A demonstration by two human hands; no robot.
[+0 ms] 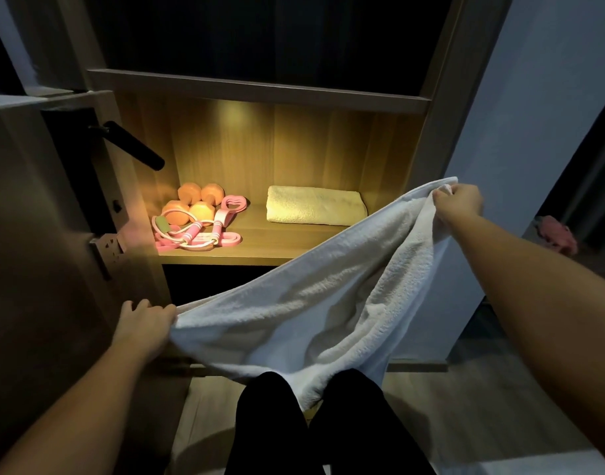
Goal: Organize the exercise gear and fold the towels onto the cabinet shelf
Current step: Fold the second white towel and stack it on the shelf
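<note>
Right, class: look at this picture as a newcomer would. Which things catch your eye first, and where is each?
The big white towel dominates, stretched unfolded across the foreground between the left hand, low at the left, and the right hand, raised at the right. Behind it the warmly lit cabinet shelf stands out from the dark, with orange dumbbells and pink exercise gear on its left and a folded towel on its right.

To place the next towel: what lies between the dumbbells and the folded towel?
Head view: a pink heart-shaped handle by the dumbbells, then bare shelf to the folded towel.
</note>
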